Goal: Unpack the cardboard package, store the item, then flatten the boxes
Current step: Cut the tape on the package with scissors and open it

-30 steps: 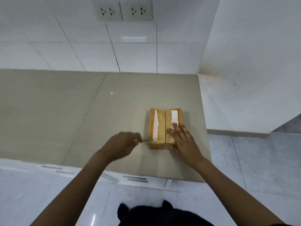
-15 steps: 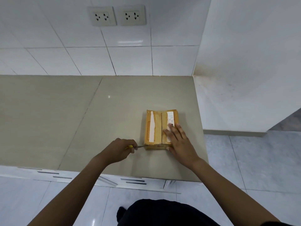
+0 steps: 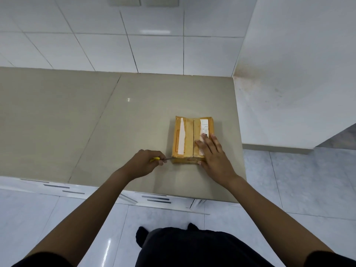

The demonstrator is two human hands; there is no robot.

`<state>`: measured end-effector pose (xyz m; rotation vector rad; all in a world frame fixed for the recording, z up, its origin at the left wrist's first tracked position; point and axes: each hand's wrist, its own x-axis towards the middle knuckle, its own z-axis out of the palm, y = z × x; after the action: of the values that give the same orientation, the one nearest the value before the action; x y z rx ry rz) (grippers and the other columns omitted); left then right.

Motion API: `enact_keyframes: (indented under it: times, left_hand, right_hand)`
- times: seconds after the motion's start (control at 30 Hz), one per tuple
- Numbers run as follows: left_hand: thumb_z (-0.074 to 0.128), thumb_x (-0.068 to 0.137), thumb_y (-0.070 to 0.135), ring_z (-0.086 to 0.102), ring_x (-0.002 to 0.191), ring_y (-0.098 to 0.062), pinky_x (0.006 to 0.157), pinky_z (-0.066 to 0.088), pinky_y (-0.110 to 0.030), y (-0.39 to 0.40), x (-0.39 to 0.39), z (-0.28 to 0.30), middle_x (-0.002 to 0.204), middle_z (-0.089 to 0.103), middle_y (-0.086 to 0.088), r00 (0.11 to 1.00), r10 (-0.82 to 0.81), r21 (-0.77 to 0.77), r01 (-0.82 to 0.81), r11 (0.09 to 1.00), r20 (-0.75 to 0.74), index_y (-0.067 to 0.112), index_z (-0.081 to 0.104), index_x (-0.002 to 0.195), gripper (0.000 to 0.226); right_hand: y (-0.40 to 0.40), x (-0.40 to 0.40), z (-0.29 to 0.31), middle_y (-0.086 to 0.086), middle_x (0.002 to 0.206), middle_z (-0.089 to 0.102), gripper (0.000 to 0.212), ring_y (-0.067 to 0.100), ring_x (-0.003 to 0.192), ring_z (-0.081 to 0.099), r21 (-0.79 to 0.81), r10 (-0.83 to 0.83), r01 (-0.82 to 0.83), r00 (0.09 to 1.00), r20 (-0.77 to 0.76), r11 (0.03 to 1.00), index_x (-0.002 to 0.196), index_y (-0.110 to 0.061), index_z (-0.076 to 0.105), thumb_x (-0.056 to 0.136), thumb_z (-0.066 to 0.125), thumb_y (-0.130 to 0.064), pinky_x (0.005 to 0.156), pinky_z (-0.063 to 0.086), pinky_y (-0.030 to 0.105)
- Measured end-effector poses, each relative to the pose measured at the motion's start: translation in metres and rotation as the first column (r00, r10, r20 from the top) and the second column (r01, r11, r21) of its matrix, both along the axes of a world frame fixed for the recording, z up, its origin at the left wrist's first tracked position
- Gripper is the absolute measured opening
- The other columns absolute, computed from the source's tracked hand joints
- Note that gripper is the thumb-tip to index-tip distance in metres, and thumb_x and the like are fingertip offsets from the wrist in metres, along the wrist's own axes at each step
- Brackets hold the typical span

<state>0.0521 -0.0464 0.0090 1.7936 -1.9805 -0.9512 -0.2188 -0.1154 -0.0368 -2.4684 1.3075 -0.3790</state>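
A small brown cardboard package (image 3: 185,137) with white label strips lies closed on the beige counter (image 3: 96,122), near its right end. My right hand (image 3: 213,155) lies flat on the package's near right corner, fingers spread. My left hand (image 3: 143,164) is closed around a yellow-handled cutter (image 3: 160,159). The thin blade points right and touches the package's near left corner at its front face.
The counter's front edge (image 3: 134,187) runs just below my hands, and its right edge is close beside the package. A white tiled wall with two sockets (image 3: 144,0) rises behind. A white wall block (image 3: 289,93) stands to the right. Tiled floor lies below.
The camera has tilted and come closer. My left hand has drawn back slightly to the left with the cutter, its blade still at the package's near left corner. My right hand stays on the package.
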Motion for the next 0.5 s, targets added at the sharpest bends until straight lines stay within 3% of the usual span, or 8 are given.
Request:
enact_keyframes:
  times: [0.17,0.27,0.37,0.43,0.5]
  left_hand:
    - [0.06,0.092,0.014,0.058,0.077,0.015,0.063,0.04,0.001,-0.005,0.005,0.004,0.09,0.07,0.01,0.998,-0.053,0.041,0.052,0.998,0.017,0.018,0.073,0.102,0.017]
    - [0.059,0.093,0.02,0.064,0.081,-0.004,0.071,0.04,-0.012,-0.012,0.001,0.005,0.099,0.075,0.002,0.988,-0.063,-0.054,0.071,0.996,0.141,0.018,0.072,0.104,0.017]
    - [0.058,0.094,0.02,0.066,0.086,-0.022,0.074,0.044,-0.025,-0.012,-0.01,0.002,0.104,0.075,-0.003,0.987,-0.06,-0.106,0.077,0.991,0.148,0.016,0.07,0.109,0.02]
    - [0.057,0.095,0.019,0.061,0.076,-0.02,0.069,0.042,-0.024,-0.01,-0.015,0.0,0.1,0.075,-0.006,0.988,-0.081,-0.087,0.093,0.992,0.135,0.015,0.069,0.11,0.02]
    - [0.057,0.094,0.018,0.053,0.065,-0.01,0.062,0.037,-0.014,-0.01,-0.015,0.0,0.096,0.074,-0.005,0.99,-0.094,-0.058,0.101,0.993,0.108,0.015,0.07,0.109,0.02]
  right_hand:
    - [0.0,0.001,0.0,0.004,0.162,0.016,0.07,0.029,0.15,0.001,0.009,0.006,-0.006,1.0,-0.004,1.0,0.146,-0.024,0.028,0.087,0.065,-0.02,0.116,0.026,0.049]
    - [0.001,0.002,0.001,0.005,0.162,0.015,0.07,0.029,0.15,-0.001,0.01,0.0,0.001,1.0,-0.015,1.0,0.147,-0.023,0.027,0.088,0.064,-0.021,0.117,0.024,0.05]
    - [0.001,0.003,0.001,0.006,0.162,0.014,0.07,0.03,0.15,-0.001,0.01,-0.013,0.013,1.0,-0.014,1.0,0.148,-0.022,0.026,0.089,0.063,-0.02,0.119,0.023,0.05]
    - [0.001,0.003,0.002,0.006,0.162,0.014,0.07,0.03,0.15,-0.001,0.008,-0.01,0.01,1.0,-0.025,1.0,0.149,-0.022,0.026,0.089,0.063,-0.021,0.119,0.024,0.049]
    - [0.001,0.002,0.004,0.005,0.162,0.014,0.07,0.029,0.15,-0.001,0.011,0.0,0.001,0.999,-0.043,1.0,0.149,-0.022,0.026,0.089,0.063,-0.022,0.118,0.025,0.049]
